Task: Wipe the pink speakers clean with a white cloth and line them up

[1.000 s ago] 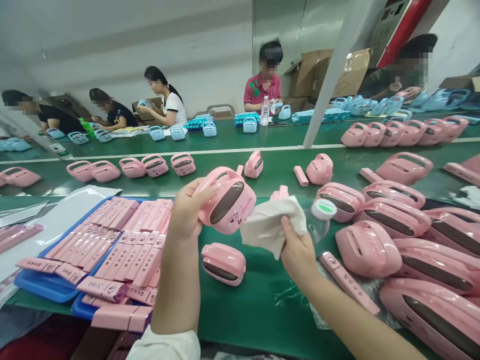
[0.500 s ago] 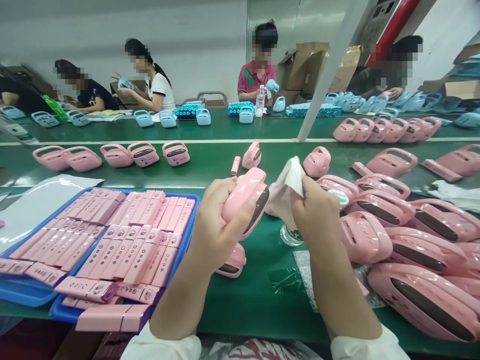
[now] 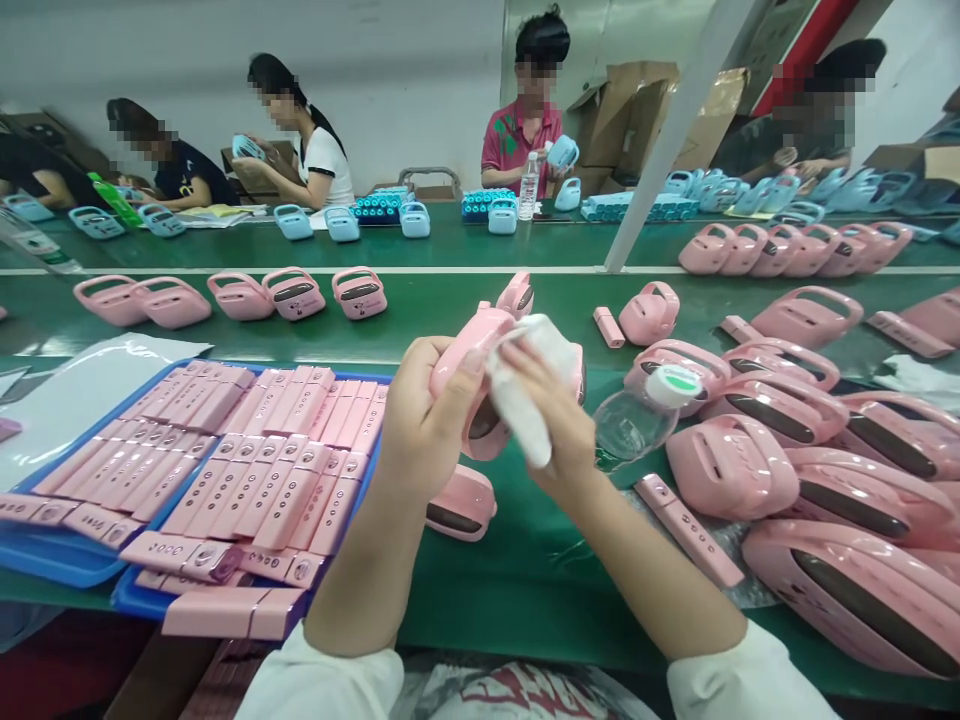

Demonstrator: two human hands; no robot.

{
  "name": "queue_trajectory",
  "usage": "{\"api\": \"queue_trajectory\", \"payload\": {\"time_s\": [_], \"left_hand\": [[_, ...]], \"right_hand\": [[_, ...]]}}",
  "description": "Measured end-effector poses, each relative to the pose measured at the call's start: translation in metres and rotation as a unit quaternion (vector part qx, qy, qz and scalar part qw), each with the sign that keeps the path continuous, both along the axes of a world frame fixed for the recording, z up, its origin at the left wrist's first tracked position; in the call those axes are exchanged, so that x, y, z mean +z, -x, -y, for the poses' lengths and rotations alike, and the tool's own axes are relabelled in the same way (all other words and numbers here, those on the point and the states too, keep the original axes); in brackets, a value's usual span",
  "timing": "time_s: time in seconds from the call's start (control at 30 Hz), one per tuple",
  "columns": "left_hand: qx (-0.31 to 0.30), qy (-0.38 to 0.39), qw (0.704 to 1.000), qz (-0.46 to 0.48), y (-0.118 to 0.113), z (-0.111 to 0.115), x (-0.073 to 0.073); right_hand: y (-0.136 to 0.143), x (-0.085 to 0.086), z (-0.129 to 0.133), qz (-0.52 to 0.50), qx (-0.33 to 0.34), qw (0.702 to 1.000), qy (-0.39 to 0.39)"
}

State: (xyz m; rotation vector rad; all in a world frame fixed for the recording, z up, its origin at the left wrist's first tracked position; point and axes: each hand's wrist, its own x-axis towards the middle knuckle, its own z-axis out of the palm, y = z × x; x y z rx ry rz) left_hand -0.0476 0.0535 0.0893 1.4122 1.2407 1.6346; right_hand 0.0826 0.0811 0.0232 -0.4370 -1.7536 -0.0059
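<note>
My left hand [image 3: 427,420] is wrapped round a pink device [image 3: 469,350] with a dark oval panel, held above the green table. A white cloth [image 3: 536,385] is in my right hand [image 3: 551,420], pressed on the side of that device and hiding part of its panel. Below my hands another pink device [image 3: 461,503] lies on the table. To the right of my right hand is a clear bottle [image 3: 630,425] with a white and green cap. Near my right forearm lies a pink bar [image 3: 690,530] with small round marks.
Blue trays [image 3: 375,455] of pink bars stand at the left. Several pink devices [image 3: 731,465] crowd the right side. More pink devices [image 3: 240,297] line the far part of the table. Across it, several people handle blue devices, behind a slanted grey post [image 3: 660,150].
My right hand has moved left and brought the cloth from beside the device onto it. The bottle and the pink bar at the right now show more fully. The view has shifted slightly.
</note>
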Motion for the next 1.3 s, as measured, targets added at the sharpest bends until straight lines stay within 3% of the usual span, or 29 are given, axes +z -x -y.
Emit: {"api": "queue_trajectory", "payload": {"time_s": [0.07, 0.23, 0.37, 0.47, 0.57, 0.67, 0.73, 0.83, 0.93, 1.07, 1.17, 1.23, 1.3], "left_hand": [[-0.017, 0.026, 0.998, 0.054, -0.001, -0.001, 0.001], [-0.04, 0.055, 0.992, 0.105, 0.0, -0.001, 0.005], [-0.081, 0.054, 0.989, 0.113, -0.001, 0.0, 0.004], [-0.097, 0.072, 0.989, 0.091, 0.003, 0.0, 0.005], [-0.094, 0.038, 0.992, 0.078, 0.01, -0.002, 0.005], [-0.111, -0.003, 0.989, 0.098, 0.017, -0.004, 0.004], [-0.13, -0.008, 0.986, 0.1, 0.019, -0.005, 0.005], [-0.13, -0.023, 0.985, 0.109, 0.02, -0.005, 0.009], [-0.125, -0.021, 0.985, 0.117, 0.019, -0.006, 0.012], [-0.107, 0.002, 0.986, 0.126, 0.019, -0.018, 0.007], [-0.082, -0.02, 0.984, 0.158, 0.02, -0.03, 0.0], [-0.099, -0.019, 0.985, 0.143, 0.021, -0.034, -0.004], [-0.144, 0.004, 0.984, 0.106, 0.019, -0.033, -0.005]], "right_hand": [[0.0, 0.0, 0.001, -0.021, -0.017, 1.0, 0.006], [0.003, 0.0, 0.009, 0.106, -0.028, 0.99, -0.089], [0.0, 0.0, 0.006, 0.027, -0.088, 0.994, -0.053], [0.001, -0.005, 0.01, 0.078, -0.066, 0.99, -0.101], [0.004, -0.015, 0.012, 0.088, -0.049, 0.985, -0.141], [0.004, -0.019, 0.008, -0.01, -0.056, 0.997, -0.05], [0.001, -0.017, 0.003, -0.092, -0.004, 0.994, 0.061], [-0.005, -0.013, -0.004, -0.159, 0.159, 0.945, 0.238], [-0.007, -0.012, -0.007, -0.17, 0.285, 0.877, 0.348], [0.004, -0.013, -0.002, -0.262, 0.307, 0.815, 0.415], [0.016, -0.01, 0.003, -0.344, 0.327, 0.737, 0.482], [0.02, -0.007, 0.002, -0.375, 0.342, 0.686, 0.521], [0.019, -0.004, -0.002, -0.381, 0.345, 0.662, 0.545]]}}
